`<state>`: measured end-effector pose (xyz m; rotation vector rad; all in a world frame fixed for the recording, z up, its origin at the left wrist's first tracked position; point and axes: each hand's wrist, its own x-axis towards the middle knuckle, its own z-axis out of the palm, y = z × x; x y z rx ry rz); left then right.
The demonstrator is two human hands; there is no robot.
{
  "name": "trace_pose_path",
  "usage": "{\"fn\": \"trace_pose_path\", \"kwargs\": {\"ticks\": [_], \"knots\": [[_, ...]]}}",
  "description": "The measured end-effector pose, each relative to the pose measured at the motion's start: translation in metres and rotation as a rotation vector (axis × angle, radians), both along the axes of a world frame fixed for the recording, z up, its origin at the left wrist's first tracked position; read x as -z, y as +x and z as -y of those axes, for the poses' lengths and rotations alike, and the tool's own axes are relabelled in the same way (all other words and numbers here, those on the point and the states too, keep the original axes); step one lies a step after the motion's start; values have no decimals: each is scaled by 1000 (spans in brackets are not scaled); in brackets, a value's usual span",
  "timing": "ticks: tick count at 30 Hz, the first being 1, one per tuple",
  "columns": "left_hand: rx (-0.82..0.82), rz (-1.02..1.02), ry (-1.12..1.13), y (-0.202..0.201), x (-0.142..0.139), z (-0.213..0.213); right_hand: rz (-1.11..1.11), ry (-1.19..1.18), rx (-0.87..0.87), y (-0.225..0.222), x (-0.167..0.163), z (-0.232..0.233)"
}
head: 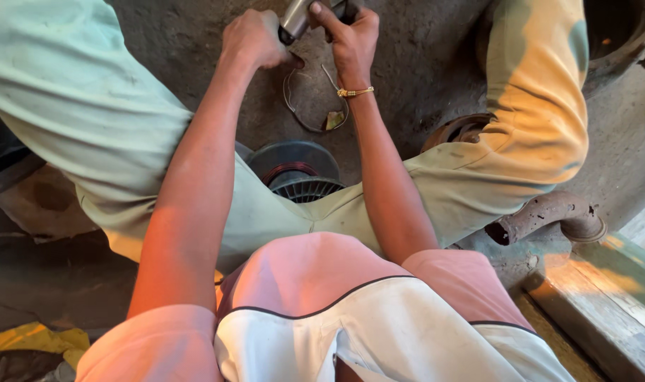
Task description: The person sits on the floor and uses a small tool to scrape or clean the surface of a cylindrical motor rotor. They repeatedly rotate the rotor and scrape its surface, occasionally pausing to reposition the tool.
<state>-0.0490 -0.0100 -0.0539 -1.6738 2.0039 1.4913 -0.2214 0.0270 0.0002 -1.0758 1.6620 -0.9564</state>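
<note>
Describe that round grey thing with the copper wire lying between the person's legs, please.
The grey spool is a round plastic-looking reel lying on its side on the dark floor, between the person's thighs. Reddish copper wire is wound around its core, and its nearer flange shows radial ribs. The trouser leg hides its lower edge. Neither the left hand nor the right hand touches it; both are busy farther out with a metal cylinder.

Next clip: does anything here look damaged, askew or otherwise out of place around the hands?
A loose loop of thin grey wire lies tangled on the dirty floor under the left hand and right hand, which share a grip on a grey metal cylinder. A rusty, corroded pipe elbow lies beside the right leg.
</note>
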Motion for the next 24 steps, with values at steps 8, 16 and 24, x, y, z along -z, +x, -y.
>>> {"fn": "trace_pose_path", "kwargs": {"ticks": [8, 16, 24], "knots": [[-10, 14, 30, -2, 5, 2, 37, -28, 79, 2, -3, 1], [-39, -2, 47, 1, -6, 1, 39, 33, 44, 4, -1, 1], [-52, -6, 77, -1, -2, 2, 25, 28, 30, 7, -3, -2]]}}
